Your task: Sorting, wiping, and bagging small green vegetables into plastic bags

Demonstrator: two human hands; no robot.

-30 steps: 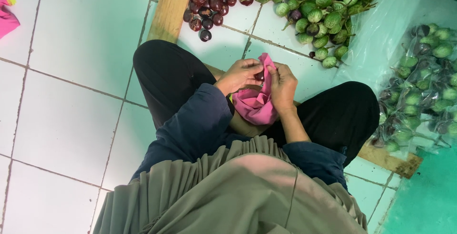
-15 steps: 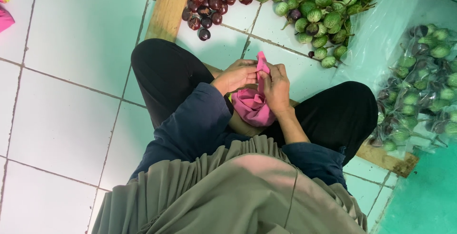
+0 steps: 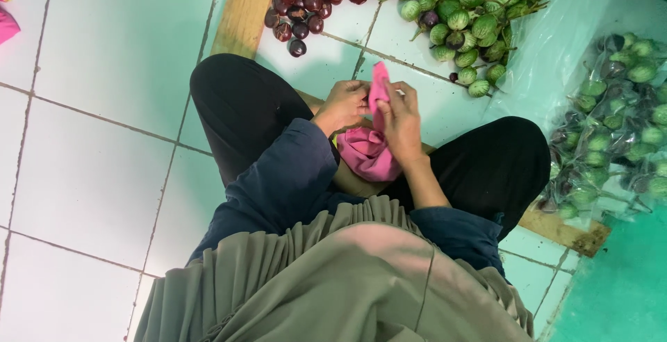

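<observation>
My left hand and right hand pinched a pink plastic bag over my lap, both grips pressed on it, green eggplants heaped far right on the tiled floor.

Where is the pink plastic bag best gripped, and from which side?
Grip the pink plastic bag at its upstanding top edge, from both sides: left hand and right hand already pinch it there, while its loose bulk sags in the lap.

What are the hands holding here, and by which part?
Both the left hand and right hand pinch the upper edge of a pink plastic bag.
</observation>
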